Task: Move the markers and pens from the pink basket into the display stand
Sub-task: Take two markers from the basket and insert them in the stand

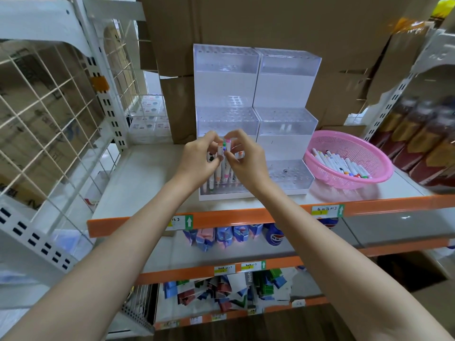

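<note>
Two hands hold a small bunch of markers.
Head view: the left hand point(199, 159) and right hand point(247, 159) pinch the markers point(225, 147) just over the low left step of the display stand point(285, 124). Some stand there already. Many wait in the pink basket point(385, 169). The higher steps have room.

Shelving: we see a pale shelf board point(147, 173) with an orange front rail point(270, 214).
Behind: stacked brown cardboard boxes point(270, 20).
Left: a white wire grid rack point(49, 99).
Below: coloured packets point(221, 289), perhaps stationery; blurred.
</note>
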The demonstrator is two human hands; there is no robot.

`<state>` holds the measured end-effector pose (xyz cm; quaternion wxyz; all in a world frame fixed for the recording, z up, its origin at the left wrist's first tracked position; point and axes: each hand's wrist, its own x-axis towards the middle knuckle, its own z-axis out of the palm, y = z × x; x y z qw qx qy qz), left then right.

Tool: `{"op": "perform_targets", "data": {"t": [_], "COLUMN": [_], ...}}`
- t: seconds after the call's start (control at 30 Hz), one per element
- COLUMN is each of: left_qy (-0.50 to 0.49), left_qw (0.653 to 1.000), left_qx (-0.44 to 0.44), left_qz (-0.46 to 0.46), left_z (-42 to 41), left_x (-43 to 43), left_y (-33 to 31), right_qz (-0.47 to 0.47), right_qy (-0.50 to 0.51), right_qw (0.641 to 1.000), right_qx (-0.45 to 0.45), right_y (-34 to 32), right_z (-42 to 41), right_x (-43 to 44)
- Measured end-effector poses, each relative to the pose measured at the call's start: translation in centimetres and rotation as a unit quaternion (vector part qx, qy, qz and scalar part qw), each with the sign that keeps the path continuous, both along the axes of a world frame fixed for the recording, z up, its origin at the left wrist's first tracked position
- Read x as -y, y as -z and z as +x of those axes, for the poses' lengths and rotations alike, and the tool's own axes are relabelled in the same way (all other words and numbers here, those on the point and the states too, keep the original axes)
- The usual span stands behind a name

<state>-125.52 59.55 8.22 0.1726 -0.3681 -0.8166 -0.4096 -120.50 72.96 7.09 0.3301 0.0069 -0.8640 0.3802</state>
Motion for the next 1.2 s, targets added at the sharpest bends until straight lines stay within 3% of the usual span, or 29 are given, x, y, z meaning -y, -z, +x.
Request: {"op": "perform_targets", "data": {"t": [0.5,1.2], "left_qy": [-0.019,-0.038], "left_qw": [0.998,0.986], "left_qx": [-0.047,-0.132], "left_qz": [-0.028,-0.099], "left_z": [-0.3,-0.5], "left_x": [0.4,0.9], "left_y": [0.9,2.1], "right_qz": [-0.037,-0.008], "right_qy": [-0.011,-0.012], "right_qw": [0.999,1.0], "right_qx": [0.016,0.011], "right_y": [-0.1,0.7], "right_z": [-0.1,-0.2], "right_x": [-0.1,-0.4]}}
